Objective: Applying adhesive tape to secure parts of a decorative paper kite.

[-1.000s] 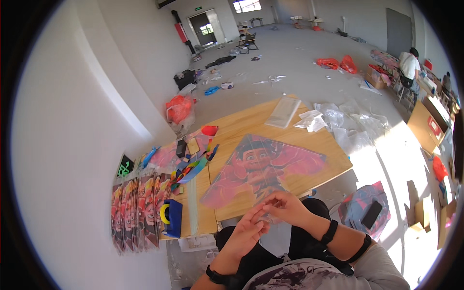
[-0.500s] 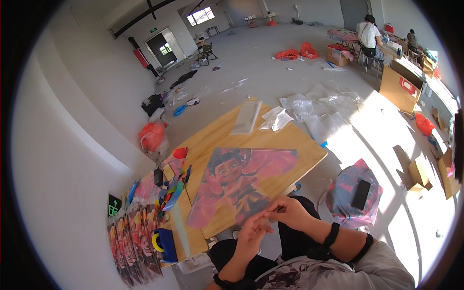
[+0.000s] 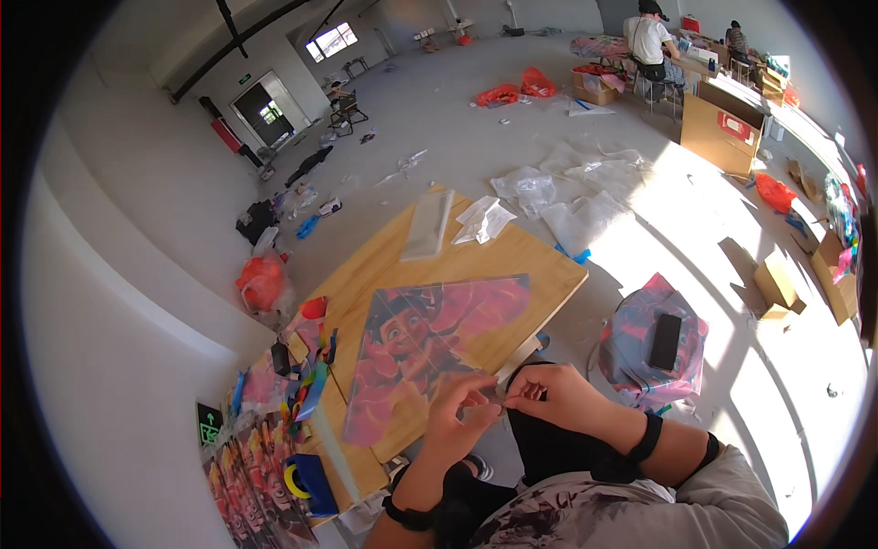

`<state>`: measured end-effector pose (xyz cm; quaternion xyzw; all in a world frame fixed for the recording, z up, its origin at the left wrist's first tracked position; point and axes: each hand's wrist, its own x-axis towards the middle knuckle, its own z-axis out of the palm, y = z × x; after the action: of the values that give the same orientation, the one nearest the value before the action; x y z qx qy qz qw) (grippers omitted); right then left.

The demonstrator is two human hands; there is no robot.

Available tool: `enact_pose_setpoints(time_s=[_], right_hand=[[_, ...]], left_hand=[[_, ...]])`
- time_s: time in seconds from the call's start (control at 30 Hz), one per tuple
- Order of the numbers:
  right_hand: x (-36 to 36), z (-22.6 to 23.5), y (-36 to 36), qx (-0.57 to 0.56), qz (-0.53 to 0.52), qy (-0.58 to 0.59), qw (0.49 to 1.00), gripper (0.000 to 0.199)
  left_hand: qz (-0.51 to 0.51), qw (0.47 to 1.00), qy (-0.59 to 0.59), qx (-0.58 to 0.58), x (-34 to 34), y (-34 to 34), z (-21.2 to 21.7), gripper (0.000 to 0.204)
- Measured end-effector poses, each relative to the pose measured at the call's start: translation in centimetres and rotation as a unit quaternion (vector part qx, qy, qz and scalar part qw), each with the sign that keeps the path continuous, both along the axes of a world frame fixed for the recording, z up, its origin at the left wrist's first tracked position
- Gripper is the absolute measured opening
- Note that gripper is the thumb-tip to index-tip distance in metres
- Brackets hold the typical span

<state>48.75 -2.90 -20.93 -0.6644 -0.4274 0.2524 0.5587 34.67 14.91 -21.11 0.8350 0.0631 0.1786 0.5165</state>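
Observation:
My left hand (image 3: 455, 416) and my right hand (image 3: 551, 395) are close together over the table's near edge, above my lap. The right thumb and fingertips are pinched. The left fingers curl toward them, at a small greyish, see-through bit too small to name. Just beyond the hands, a triangular kite sail (image 3: 430, 325) lies flat on the wooden table (image 3: 540, 256). It is thin pink and purple sheet printed with a cartoon figure, and a line runs along its middle.
Left on the table are a blue tape dispenser (image 3: 315, 483) with yellow tape, rainbow ribbons (image 3: 311, 393) and hanging printed sheets (image 3: 256, 494). Clear plastic sleeves (image 3: 427, 226) lie at the far end. A phone (image 3: 666, 341) rests on a printed bundle at right. Another person (image 3: 651, 46) sits far off.
My hands have drawn slightly apart, with the left fingers opening a little from the right. The view has shifted, so the table and room appear farther left.

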Motion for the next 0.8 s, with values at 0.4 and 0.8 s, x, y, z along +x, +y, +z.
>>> enact_pose_setpoints(time_s=[0.4, 0.8], right_hand=[[2.4, -3.7, 0.0, 0.052, 0.055, 0.216, 0.973, 0.028], [4.4, -2.2, 3.5, 0.086, -0.075, 0.176, 0.978, 0.026]], left_hand=[[0.103, 0.985, -0.074, 0.121, 3.3, -1.8, 2.5, 0.009], [0.163, 0.953, -0.024, -0.254, 8.0, 0.1, 2.2, 0.016]])
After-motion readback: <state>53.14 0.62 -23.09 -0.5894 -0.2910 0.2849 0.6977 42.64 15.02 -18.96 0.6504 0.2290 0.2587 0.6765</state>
